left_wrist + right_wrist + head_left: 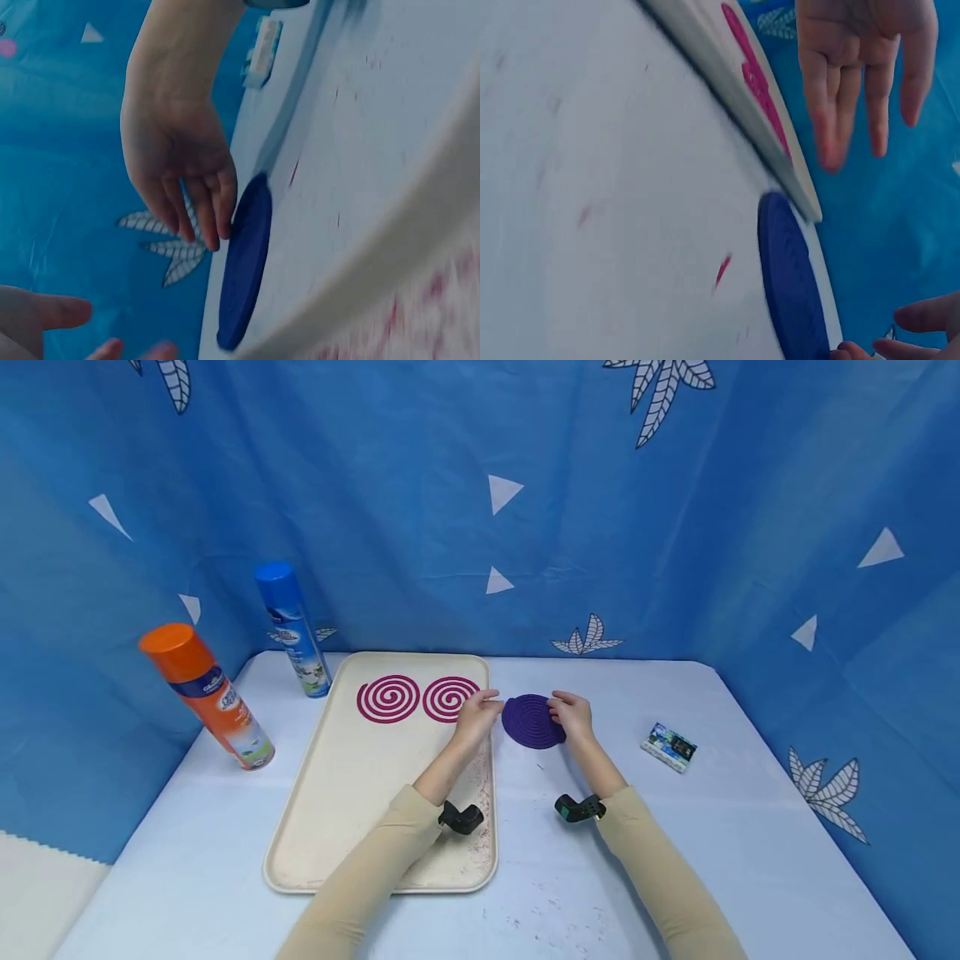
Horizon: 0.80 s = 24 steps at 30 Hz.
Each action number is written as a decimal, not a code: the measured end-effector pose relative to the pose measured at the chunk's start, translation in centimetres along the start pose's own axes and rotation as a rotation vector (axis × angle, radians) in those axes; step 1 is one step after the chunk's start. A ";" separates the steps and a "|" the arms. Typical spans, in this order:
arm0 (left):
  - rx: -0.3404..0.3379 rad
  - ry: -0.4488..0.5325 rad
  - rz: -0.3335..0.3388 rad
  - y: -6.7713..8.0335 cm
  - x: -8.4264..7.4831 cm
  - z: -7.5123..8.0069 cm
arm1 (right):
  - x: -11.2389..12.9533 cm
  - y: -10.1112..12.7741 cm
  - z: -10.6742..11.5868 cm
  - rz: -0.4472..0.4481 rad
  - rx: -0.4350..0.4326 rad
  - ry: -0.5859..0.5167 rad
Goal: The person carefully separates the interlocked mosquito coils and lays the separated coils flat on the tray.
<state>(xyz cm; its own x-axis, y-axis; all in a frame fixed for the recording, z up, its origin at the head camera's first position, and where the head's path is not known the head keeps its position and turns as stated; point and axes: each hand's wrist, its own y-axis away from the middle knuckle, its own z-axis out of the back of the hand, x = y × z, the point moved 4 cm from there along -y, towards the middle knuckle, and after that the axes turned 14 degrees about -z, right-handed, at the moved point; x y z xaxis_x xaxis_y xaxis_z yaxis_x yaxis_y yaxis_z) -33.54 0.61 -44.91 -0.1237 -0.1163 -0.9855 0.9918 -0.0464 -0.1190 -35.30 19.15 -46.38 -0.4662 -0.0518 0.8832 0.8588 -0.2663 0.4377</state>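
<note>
The right hand [572, 713] rests its relaxed fingers on the right edge of the purple coil [533, 721], gripping nothing; the left hand [477, 713] hovers just beside the coil's left edge, fingers [838, 105] loose and straight — not touching it, as the wrist views show. The coil lies flat on the tabletop [735, 827], just right of the cream tray [352, 827], where two pink coils [417, 698] sit side by side at the far end. A small box [669, 747] lies to the right — an orange spray can [206, 695] and a blue spray can [292, 628] stand to the left.
</note>
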 end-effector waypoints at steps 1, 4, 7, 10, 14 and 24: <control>0.040 -0.032 0.009 0.1 0.0 -0.7 | -0.2 -0.1 0.4 0.013 -0.021 0.008; 0.125 -0.059 0.049 0.5 0.2 -2.0 | -0.6 -0.3 1.3 0.062 -0.070 0.039; 0.155 -0.007 0.080 0.7 0.6 -2.7 | -1.1 -0.4 1.9 0.084 -0.086 0.064; 0.161 0.040 0.093 0.7 0.9 -3.0 | -1.5 -0.5 2.1 0.084 -0.064 0.110; 0.146 0.066 0.099 0.7 1.0 -3.3 | -2.8 -2.8 2.2 0.167 0.021 0.172; 0.059 0.084 0.065 0.5 2.1 -3.1 | -2.1 1.4 2.6 -0.144 0.208 -0.120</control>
<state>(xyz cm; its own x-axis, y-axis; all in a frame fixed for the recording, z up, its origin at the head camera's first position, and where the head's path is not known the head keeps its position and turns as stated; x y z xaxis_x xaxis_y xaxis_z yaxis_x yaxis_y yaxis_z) -33.22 3.44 -47.41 -0.0532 -0.0377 -0.9979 0.9938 -0.0999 -0.0492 -32.59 21.41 -47.24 -0.5691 0.0900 0.8173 0.8162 -0.0590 0.5748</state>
